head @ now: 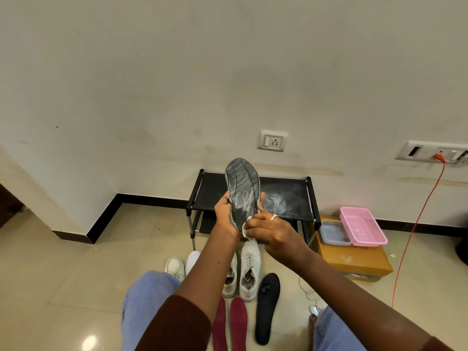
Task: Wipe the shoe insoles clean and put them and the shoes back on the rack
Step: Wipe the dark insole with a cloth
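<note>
feel: dusty grey foam insole (243,193), probably light and floppy, grab mid-edge
left hand (225,211): wrapped round it
right hand (271,230): pinching white cloth (245,231)

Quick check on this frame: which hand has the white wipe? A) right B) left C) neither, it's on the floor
A: the right hand pinches the white wipe against the lower edge of the grey insole, while the left hand holds that insole upright.
</note>
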Tool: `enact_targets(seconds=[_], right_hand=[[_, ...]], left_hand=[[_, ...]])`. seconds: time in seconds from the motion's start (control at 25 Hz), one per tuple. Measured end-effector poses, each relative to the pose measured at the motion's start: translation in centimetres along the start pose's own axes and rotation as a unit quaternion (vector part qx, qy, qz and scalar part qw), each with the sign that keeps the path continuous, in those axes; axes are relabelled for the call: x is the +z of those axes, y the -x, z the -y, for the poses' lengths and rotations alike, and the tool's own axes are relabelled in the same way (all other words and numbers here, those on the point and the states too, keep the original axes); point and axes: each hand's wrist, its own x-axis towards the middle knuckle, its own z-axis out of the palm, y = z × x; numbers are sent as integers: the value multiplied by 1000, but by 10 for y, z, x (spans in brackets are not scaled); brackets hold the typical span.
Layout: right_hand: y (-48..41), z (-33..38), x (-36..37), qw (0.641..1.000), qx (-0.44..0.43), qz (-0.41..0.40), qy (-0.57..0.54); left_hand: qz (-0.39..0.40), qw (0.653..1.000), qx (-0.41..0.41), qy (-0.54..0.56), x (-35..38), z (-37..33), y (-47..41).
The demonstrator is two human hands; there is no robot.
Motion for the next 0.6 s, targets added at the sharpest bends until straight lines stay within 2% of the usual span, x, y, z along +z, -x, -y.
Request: enact_targets(seconds=[0.16,0.4,0.6], right_hand=[[-3,3,7,1000,-11,-21,13],[-17,6,16,998,-21,-12,53],[4,-5,5,999,-23,-15,46]], left_hand=[[39,999,-24,-2,0,-1,1],[12,999,-1,-39,-3,5,-3],[13,1000,-3,0,7,3,4]])
